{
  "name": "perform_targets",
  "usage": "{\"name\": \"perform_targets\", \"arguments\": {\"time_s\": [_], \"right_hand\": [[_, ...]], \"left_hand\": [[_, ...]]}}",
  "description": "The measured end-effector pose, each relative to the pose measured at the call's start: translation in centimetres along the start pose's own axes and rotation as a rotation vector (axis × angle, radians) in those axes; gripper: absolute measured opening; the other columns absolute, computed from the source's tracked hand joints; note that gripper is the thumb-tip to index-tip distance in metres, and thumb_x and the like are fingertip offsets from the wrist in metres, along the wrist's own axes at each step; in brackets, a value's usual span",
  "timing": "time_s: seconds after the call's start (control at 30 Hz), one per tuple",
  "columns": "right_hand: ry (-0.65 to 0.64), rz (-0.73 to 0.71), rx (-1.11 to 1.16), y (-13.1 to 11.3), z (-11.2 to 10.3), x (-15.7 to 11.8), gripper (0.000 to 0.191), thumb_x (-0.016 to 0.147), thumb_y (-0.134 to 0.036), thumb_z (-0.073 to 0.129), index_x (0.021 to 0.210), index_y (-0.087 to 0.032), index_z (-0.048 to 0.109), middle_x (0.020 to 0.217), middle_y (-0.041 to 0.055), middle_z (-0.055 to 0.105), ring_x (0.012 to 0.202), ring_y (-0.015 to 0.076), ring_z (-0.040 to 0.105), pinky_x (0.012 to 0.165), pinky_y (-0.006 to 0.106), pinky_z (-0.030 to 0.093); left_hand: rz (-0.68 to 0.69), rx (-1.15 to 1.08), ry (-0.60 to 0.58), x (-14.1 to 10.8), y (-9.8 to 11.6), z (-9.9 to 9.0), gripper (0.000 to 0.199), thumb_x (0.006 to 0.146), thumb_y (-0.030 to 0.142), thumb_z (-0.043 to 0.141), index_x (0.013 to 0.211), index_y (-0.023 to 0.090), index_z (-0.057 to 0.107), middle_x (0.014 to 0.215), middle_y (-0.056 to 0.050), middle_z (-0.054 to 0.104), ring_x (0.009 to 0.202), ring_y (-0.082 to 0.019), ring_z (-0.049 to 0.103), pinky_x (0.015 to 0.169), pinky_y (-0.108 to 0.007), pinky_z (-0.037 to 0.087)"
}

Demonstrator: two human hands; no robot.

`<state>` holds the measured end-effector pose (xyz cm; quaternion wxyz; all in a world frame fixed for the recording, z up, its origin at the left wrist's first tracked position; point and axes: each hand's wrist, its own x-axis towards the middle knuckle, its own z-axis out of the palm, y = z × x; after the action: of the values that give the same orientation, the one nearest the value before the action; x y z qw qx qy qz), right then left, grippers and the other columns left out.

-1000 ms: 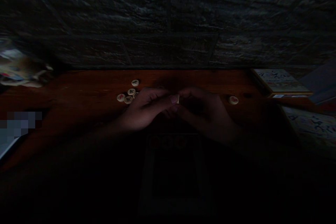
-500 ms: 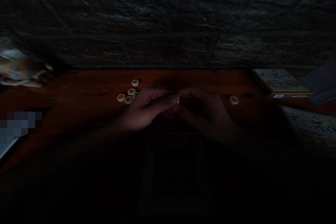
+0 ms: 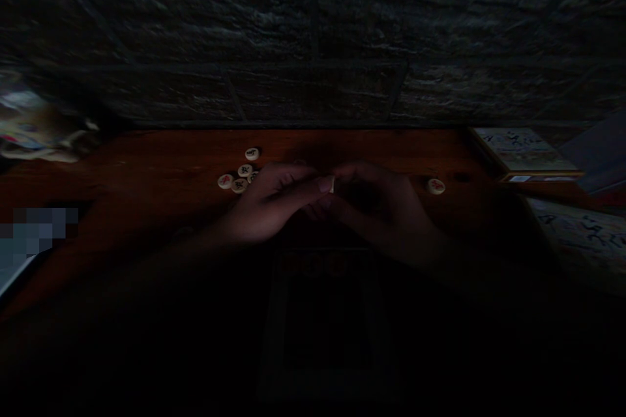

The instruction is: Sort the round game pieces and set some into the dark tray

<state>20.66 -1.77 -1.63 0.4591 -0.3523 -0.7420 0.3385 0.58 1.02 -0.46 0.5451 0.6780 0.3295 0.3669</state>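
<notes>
Both hands meet over the dark wooden table (image 3: 161, 172). My left hand (image 3: 274, 202) pinches a small pale piece (image 3: 332, 184), seen edge-on, between thumb and fingers. My right hand (image 3: 386, 208) touches the same piece from the right, its fingers bent together around it. Several round pieces with black or red characters lie just left of my left hand, among them a red-marked one (image 3: 225, 181) and a black-marked one (image 3: 252, 154). Another red-marked piece (image 3: 435, 186) sits alone to the right of my right hand.
A flat box with dark writing (image 3: 523, 150) lies at the back right, and a second one (image 3: 587, 234) is nearer. A stone wall (image 3: 313, 32) rises behind the table. A dim framed tray (image 3: 384, 332) is below my hands. A pale figurine (image 3: 39, 124) stands far left.
</notes>
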Motion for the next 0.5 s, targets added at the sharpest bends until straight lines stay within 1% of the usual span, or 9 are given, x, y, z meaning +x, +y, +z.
{"name": "perform_targets", "arguments": {"time_s": [0.27,0.5], "right_hand": [[-0.001,-0.008,-0.008,0.27,0.03,-0.02,0.016,0.095,-0.029,0.074,0.107,-0.02,0.069,0.093,0.0,0.077,0.082,0.0131,0.073,0.074,0.024,0.056],[-0.002,0.018,-0.009,0.05,0.05,0.07,0.016,0.094,-0.029,0.075,0.106,-0.02,0.069,0.092,0.0004,0.077,0.08,0.0133,0.072,0.071,0.024,0.055]], "left_hand": [[-0.004,0.014,0.004,0.05,0.05,0.01,0.026,0.096,0.032,0.068,0.077,0.015,0.075,0.068,-0.001,0.074,0.062,-0.012,0.069,0.059,-0.019,0.055],[-0.006,0.026,0.007,-0.06,-0.03,-0.01,0.026,0.097,0.034,0.069,0.08,0.015,0.076,0.069,-0.002,0.074,0.063,-0.012,0.07,0.06,-0.02,0.055]]}}
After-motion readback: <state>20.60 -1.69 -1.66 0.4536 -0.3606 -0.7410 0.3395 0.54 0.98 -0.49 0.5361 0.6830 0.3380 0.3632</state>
